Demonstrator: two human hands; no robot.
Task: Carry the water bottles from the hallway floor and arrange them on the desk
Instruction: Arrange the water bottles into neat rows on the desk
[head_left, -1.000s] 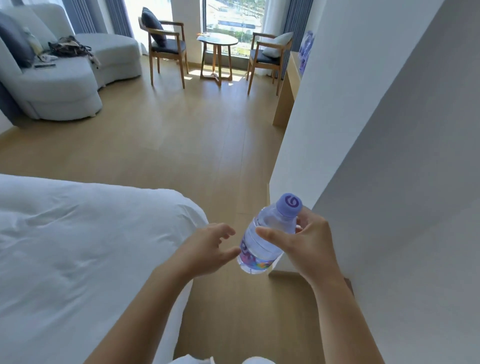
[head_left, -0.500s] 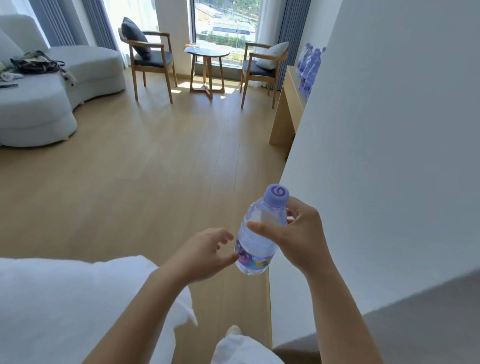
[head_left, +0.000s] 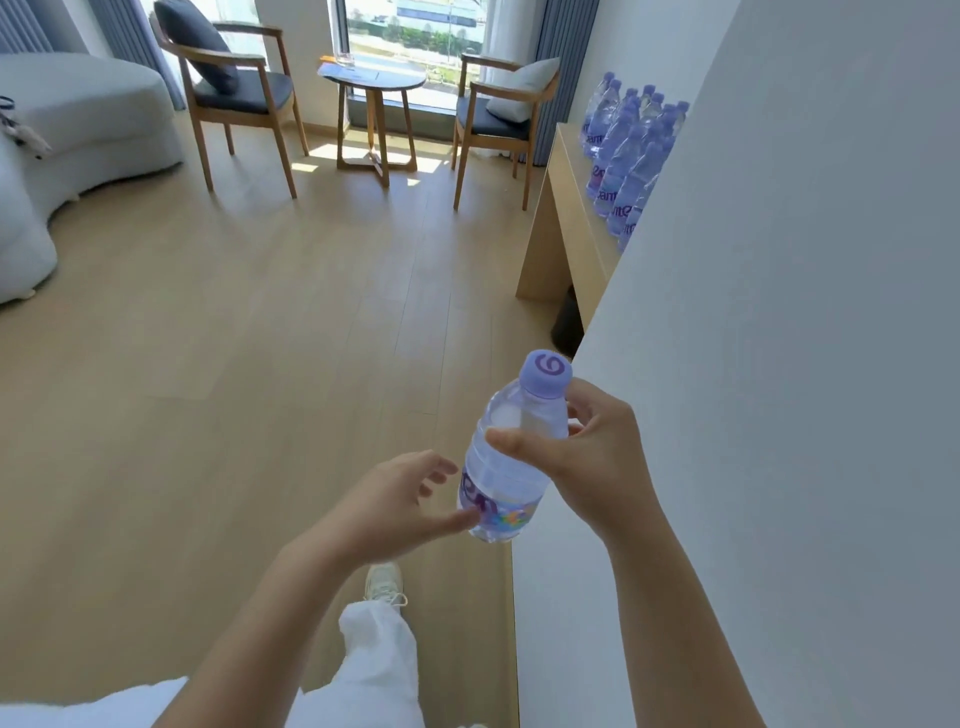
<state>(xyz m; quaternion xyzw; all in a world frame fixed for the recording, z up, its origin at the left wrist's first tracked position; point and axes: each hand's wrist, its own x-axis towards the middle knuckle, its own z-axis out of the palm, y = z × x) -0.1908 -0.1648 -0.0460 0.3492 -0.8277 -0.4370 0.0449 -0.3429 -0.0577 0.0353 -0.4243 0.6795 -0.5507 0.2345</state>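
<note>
Carrying bottle (head_left: 511, 457) upright, cap up: right hand (head_left: 587, 457) wraps its upper body, left hand (head_left: 395, 506) spread, thumb touching label. Desk (head_left: 569, 208) lies ahead-right, well apart, rows of bottles (head_left: 626, 156) already standing.

Two bare forearms, no sleeves, no watch, no rings or bands on either wrist. Left hand (head_left: 387, 506) and right hand (head_left: 587, 457) both ungloved, nails short and plain. Loose white trousers (head_left: 382, 665), creased at the knee, over one forward leg. Pale cream lace-up sneaker (head_left: 383, 582) below the hem, laces tied in a bow. Upper body out of view.
</note>
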